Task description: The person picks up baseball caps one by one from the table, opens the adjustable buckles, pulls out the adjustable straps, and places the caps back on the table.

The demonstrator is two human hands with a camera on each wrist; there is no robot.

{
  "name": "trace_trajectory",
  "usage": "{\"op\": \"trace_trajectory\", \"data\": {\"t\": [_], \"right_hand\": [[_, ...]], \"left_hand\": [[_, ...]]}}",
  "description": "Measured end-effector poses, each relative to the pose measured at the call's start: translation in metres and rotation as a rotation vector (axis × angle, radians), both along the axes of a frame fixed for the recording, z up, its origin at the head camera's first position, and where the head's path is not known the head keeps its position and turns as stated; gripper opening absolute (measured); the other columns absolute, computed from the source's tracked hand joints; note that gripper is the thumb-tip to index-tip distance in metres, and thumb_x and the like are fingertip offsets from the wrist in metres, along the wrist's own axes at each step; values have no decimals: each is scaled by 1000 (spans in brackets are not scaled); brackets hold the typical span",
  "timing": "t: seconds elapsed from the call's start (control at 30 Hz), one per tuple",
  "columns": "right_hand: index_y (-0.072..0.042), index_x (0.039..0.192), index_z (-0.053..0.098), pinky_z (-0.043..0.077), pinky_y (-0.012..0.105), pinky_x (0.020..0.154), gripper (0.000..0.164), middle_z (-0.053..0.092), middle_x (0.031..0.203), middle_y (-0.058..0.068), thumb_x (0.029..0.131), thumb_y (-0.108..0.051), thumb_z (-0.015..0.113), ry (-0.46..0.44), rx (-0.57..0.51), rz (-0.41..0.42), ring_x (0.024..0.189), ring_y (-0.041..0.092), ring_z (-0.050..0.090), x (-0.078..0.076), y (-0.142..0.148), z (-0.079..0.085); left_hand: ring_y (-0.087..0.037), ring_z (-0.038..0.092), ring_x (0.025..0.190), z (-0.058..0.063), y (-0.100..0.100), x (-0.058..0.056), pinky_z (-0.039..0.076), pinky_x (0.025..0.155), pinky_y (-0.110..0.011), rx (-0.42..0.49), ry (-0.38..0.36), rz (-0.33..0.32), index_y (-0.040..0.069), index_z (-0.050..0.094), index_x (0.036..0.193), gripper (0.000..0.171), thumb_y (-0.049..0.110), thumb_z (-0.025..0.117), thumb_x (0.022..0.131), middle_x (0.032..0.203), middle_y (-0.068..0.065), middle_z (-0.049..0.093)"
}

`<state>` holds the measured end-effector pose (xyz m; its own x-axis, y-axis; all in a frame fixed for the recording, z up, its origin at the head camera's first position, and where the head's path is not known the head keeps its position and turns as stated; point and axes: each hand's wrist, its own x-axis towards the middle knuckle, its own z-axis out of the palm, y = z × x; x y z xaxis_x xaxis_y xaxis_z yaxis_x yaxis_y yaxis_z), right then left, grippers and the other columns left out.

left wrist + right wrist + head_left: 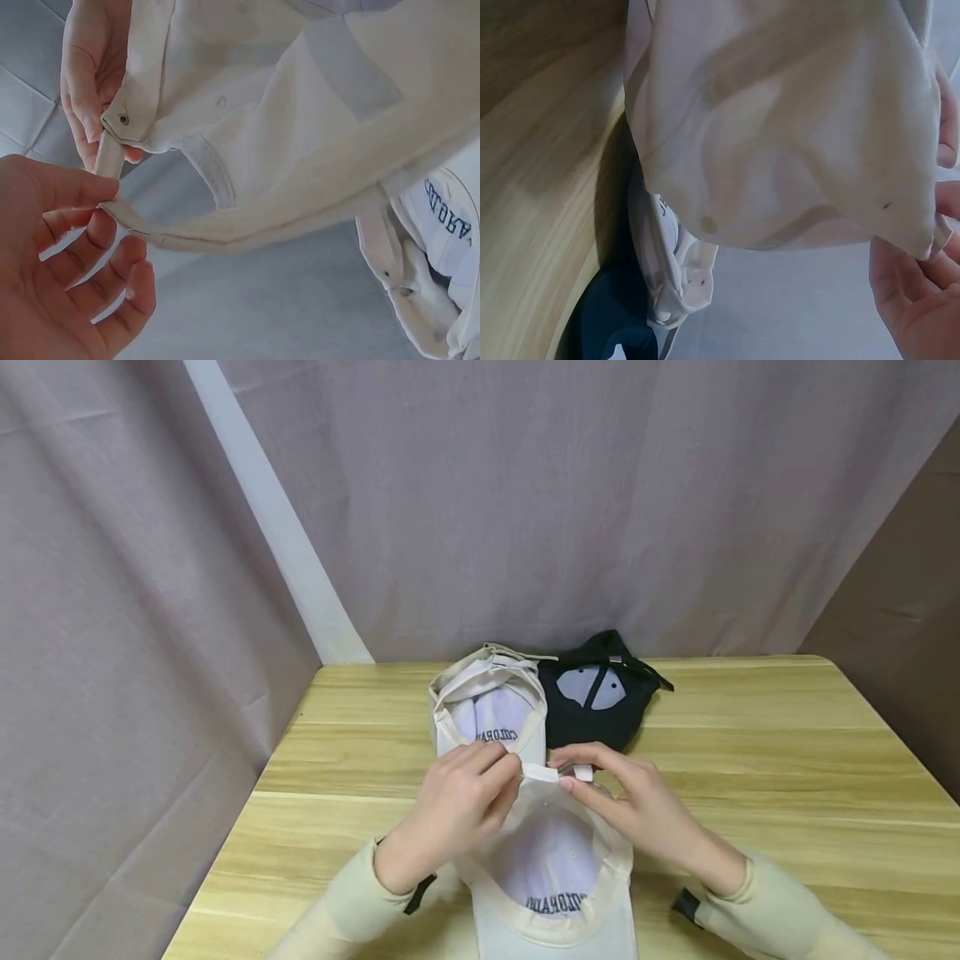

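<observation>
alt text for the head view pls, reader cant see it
A left hand and a right hand hold the back strap of an off-white cap, its inside showing. Behind it, pale caps and a black cap sit on a wooden table before a curtain.

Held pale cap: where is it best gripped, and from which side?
Probably by its back strap, pinched from left and right: the head view looks into the cap, with the brim nearest and the strap, a narrow band, at the opening's far edge.
</observation>
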<state>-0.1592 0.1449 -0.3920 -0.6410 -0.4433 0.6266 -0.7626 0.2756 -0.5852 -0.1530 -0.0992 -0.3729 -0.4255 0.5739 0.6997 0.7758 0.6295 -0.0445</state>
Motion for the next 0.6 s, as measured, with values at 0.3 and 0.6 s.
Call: {"op": "trace_trajectory", "data": {"t": [0.3, 0.6], "right_hand": [[-12, 97, 52, 51, 20, 90, 35, 72, 104, 0, 82, 11, 74, -15, -62, 27, 101, 15, 70, 2, -1, 0], [-10, 100, 50, 51, 21, 79, 35, 74, 104, -1, 84, 10, 74, -38, -53, 14, 97, 15, 71, 4, 1, -1]], "left_hand": [[-12, 57, 84, -1, 14, 3, 48, 70, -24, -112, -17, -39, 15, 64, 103, 19, 16, 73, 87, 103, 4, 60], [-14, 53, 75, 1, 13, 5, 43, 64, -25, -65, 63, -10, 14, 59, 83, 10, 8, 64, 89, 85, 4, 56]]}}
